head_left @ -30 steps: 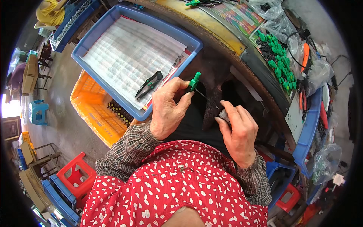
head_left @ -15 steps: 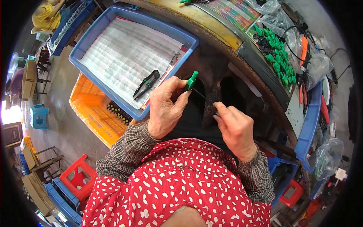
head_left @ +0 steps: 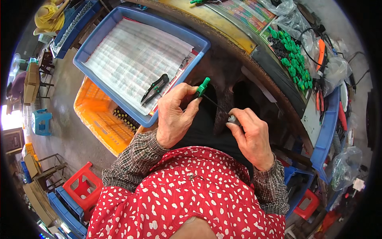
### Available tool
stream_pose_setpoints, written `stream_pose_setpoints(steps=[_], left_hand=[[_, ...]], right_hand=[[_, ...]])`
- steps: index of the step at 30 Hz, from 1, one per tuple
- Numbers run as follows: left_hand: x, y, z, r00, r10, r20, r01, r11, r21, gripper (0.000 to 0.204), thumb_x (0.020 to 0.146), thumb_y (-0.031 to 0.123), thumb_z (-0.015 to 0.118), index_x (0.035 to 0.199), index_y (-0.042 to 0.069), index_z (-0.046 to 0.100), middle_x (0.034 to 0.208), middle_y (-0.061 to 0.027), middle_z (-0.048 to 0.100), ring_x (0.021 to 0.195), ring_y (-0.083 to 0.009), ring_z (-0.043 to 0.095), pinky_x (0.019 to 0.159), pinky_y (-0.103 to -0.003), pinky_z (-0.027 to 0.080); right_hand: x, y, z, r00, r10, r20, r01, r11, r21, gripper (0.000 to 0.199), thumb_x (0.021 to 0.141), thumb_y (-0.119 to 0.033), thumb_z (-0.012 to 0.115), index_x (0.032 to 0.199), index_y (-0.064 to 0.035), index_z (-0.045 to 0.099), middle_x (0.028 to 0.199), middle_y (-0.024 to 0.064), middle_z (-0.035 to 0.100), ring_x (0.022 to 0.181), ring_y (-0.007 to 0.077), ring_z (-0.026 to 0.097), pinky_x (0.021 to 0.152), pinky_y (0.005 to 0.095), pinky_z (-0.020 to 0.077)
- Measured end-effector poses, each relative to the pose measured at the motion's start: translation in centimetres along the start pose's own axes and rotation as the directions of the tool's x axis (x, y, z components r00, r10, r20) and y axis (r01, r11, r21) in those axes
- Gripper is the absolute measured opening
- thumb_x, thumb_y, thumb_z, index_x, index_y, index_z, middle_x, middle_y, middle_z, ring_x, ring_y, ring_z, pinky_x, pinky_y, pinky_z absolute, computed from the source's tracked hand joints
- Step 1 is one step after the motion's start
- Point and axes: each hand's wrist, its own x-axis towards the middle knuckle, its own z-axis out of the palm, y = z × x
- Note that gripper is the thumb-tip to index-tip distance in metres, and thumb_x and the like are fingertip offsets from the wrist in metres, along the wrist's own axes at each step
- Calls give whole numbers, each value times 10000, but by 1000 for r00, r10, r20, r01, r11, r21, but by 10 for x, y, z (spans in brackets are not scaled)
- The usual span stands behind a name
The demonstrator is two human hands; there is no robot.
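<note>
My left hand (head_left: pixel 175 115) pinches a small green-and-black plastic piece (head_left: pixel 203 86) between thumb and fingers, held tilted above my lap. From it a thin dark rod (head_left: pixel 215 104) slants down toward my right hand (head_left: pixel 254 137). The fingers of that hand are closed on a small grey cylindrical piece (head_left: pixel 232 118) at the rod's lower end. Whether the rod enters the grey piece, I cannot tell. Left of my left hand, black snips (head_left: pixel 155 88) lie on white sheeting (head_left: pixel 135 51) in a blue tray (head_left: pixel 90 69).
Under the tray stands an orange basket (head_left: pixel 97 123) holding black-and-yellow parts. Several green-and-black pieces (head_left: pixel 293 63) lie at the worktable's right, by orange-handled tools (head_left: pixel 320 53) and clear bags (head_left: pixel 336 73). A red stool (head_left: pixel 81 183) stands left. A person in yellow (head_left: pixel 49 18) is far left.
The right hand has turned and shifted slightly, so the grey piece now shows at its fingertips. In my left hand the green piece leans a little further right.
</note>
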Motion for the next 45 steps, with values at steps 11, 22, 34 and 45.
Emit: stream_pose_setpoints(steps=[11, 22, 34, 45], left_hand=[[5, 1, 1, 996, -16, -83, 16, 1000, 1, 136, 795, -16, 678, 908, -40, 607, 753, -79, 641, 652, -96, 594, 600, -253, 476], [2, -1, 1, 998, -14, -57, 17, 998, 58, 109, 826, -24, 657, 920, -29, 602, 746, 1, 559, 640, -45, 492, 558, -211, 390], [2, -1, 0, 997, -46, -63, 46, 999, 9, 105, 825, -15, 657, 914, -23, 602, 756, -12, 582, 671, -52, 530, 586, -213, 410], [3, -5, 0, 997, -28, -71, 31, 998, 45, 87, 862, -21, 642, 924, -9, 583, 773, 71, 515, 670, 14, 434, 559, -167, 343]], right_hand=[[6, -4, 16, 924, -302, -233, 173, 877, -449, 284, 736, -47, 680, 1005, 19, 619, 784, 83, 555, 664, 250, 559, 577, 352, 434], [1, 1, 17, 976, -184, -116, 135, 929, -344, 259, 793, -65, 680, 1035, 1, 619, 762, 81, 536, 663, 238, 560, 538, 331, 467], [5, -5, 9, 987, -118, -109, 92, 971, -221, 271, 743, -23, 694, 995, 15, 601, 848, 113, 548, 766, 274, 563, 664, 381, 468], [15, -4, 22, 910, -365, -195, 148, 728, -669, 215, 787, -66, 644, 987, -12, 587, 839, 74, 547, 724, 215, 550, 609, 347, 433]])
